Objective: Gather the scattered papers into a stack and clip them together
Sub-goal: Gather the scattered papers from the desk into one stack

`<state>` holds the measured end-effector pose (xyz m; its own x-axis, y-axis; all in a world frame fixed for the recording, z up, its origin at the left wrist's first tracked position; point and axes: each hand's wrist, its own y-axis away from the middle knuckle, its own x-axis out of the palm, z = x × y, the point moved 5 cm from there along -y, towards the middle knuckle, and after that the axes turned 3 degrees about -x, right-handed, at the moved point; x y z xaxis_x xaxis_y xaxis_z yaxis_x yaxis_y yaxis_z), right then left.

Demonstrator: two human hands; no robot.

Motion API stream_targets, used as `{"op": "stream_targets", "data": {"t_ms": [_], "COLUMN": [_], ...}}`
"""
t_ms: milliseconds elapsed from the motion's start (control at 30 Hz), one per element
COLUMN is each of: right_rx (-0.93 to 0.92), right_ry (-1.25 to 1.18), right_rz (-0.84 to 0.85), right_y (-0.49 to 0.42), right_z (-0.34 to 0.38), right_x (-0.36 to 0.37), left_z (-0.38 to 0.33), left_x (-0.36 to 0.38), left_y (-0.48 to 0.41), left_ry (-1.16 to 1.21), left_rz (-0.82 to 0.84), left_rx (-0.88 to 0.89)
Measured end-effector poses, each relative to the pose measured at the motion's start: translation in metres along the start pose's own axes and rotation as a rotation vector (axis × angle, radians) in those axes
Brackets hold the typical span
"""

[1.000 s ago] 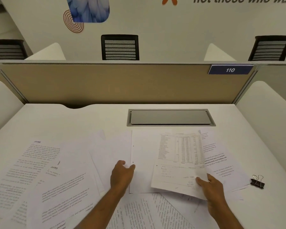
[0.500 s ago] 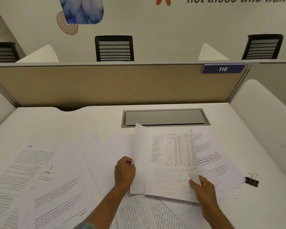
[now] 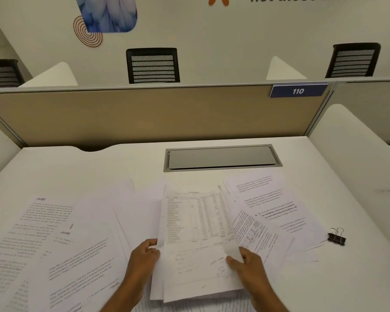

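Observation:
Printed sheets lie scattered over the white desk (image 3: pixel 347 278). I hold a small stack of papers (image 3: pixel 196 239) in the middle, its top sheet showing a table of figures. My left hand (image 3: pixel 143 258) grips the stack's left edge, and my right hand (image 3: pixel 248 264) grips its lower right edge. Loose text pages (image 3: pixel 32 244) spread out to the left, and more text pages (image 3: pixel 273 206) lie to the right, partly under the stack. A black binder clip (image 3: pixel 336 237) with silver handles sits on the desk at the right, apart from both hands.
A grey metal cable hatch (image 3: pixel 221 157) is set into the desk behind the papers. A tan divider panel (image 3: pixel 144 115) with a blue "110" label (image 3: pixel 298 91) closes off the back. White side partitions stand left and right. Black chairs show beyond the divider.
Both hands have pulled sheets together: the blank sheet on the left now lies under the table sheet, and the stack has swung upright and nearer to me. The clip has not moved.

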<state>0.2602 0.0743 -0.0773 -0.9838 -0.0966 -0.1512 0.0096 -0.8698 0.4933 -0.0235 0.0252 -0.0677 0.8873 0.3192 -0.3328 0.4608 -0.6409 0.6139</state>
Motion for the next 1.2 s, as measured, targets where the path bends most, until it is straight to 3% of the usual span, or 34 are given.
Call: {"op": "stream_targets", "data": {"t_ms": [200,300,500,667,1000,1200], "right_rx": [-0.053,-0.085,-0.338,-0.153,-0.023,-0.204], "right_ry": [0.136,0.203,0.566,0.923,1.069,0.677], "right_rz": [0.048,0.028,-0.341,-0.281,-0.099,-0.121], "right_y": [0.012,0.013,-0.014,-0.054,-0.076,-0.058], "right_z": [-0.006,0.0,0.033,0.034,0.035,0.039], "right_x": [0.024,0.026,-0.051,-0.105,-0.12,-0.117], "left_z": [0.006,0.01,0.02,0.044,0.059,0.065], "left_x": [0.004,0.01,-0.008,-0.035,-0.027,-0.013], "left_y": [0.013,0.009,0.003,-0.003,0.017,0.029], "left_ry": [0.054,0.027,0.193,0.473,0.711,0.713], "left_rz": [-0.023,0.048,0.052,0.019,0.012,0.082], "left_rx": [0.011,0.009,-0.025,-0.121,-0.156,-0.222]}}
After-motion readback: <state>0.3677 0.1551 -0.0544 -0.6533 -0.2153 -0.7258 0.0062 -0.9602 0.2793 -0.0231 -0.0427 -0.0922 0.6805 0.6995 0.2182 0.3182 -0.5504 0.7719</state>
